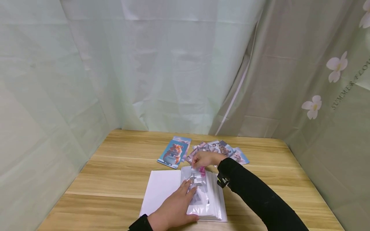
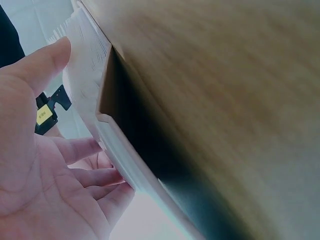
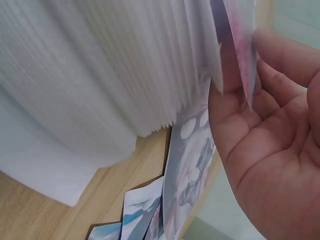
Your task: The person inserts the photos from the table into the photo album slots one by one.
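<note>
A photo album (image 1: 164, 189) with a white cover lies spread on the wooden table, its stack of clear-pocket pages (image 3: 125, 60) on the right side. My left hand (image 1: 177, 205) rests on the album with fingers extended across the top pocket and thumb near the lower edge. In the left wrist view, that hand's fingers (image 2: 105, 175) touch the album's edge. At the pocket's upper end my right hand (image 1: 206, 158) pinches a picture card (image 3: 242, 45) between thumb and fingers. Part of the card appears inside the clear pocket; its full picture is obscured by glare and my hands.
Behind the album, a hamster picture card (image 1: 173, 154) overlaps another card at the left. Several more picture cards (image 1: 221, 148) lie fanned out behind my right hand. Pale curtains (image 1: 173, 80) hang around the back and sides of the table (image 1: 115, 179).
</note>
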A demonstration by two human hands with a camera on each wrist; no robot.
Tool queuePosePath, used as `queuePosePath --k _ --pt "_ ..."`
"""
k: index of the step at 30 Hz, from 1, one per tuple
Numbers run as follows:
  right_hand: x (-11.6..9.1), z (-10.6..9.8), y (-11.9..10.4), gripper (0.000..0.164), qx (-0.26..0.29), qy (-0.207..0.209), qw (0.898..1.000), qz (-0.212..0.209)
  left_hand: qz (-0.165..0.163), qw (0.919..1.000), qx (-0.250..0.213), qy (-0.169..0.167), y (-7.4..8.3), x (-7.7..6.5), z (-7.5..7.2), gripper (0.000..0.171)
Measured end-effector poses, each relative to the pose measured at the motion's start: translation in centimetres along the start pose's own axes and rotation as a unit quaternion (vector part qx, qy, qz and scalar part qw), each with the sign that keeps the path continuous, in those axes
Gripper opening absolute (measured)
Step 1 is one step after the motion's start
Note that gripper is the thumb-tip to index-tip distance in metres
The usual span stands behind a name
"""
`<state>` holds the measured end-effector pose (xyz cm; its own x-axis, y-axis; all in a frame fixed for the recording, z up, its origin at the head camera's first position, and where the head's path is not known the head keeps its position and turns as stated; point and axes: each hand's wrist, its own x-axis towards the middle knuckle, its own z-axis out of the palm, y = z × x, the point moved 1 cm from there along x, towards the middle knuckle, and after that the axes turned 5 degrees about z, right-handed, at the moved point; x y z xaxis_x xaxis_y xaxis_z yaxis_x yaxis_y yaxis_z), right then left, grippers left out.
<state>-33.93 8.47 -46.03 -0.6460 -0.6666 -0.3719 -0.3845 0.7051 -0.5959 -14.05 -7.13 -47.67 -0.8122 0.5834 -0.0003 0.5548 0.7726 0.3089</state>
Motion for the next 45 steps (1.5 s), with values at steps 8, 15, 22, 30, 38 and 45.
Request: queuePosePath --k 8,15,22,30,38,45 --pt "0.1 0.1 -0.2 0.011 -0.021 0.014 1.000 0.002 0.000 1.0000 -0.003 -0.005 -0.1 0.2 0.0 0.093" --pt "0.1 0.2 -0.3 0.008 -0.009 0.024 1.000 0.001 -0.007 0.9999 -0.006 -0.015 -0.1 0.2 0.0 0.092" --pt "0.4 0.4 -0.9 0.007 0.002 0.037 0.997 -0.061 -0.008 0.9999 -0.006 -0.013 -0.2 0.2 0.1 0.092" --pt "0.7 0.6 -1.2 0.013 0.027 0.030 0.997 -0.065 -0.021 0.9991 -0.020 -0.032 -0.3 0.4 0.1 0.092" --pt "0.8 0.8 -0.9 0.016 0.069 0.008 0.997 -0.046 -0.005 0.9997 -0.012 -0.019 -0.2 0.2 0.1 0.090" --pt "0.7 0.8 -1.0 0.015 0.068 -0.007 0.997 -0.032 -0.004 0.9997 -0.012 -0.022 -0.3 0.3 0.1 0.091"
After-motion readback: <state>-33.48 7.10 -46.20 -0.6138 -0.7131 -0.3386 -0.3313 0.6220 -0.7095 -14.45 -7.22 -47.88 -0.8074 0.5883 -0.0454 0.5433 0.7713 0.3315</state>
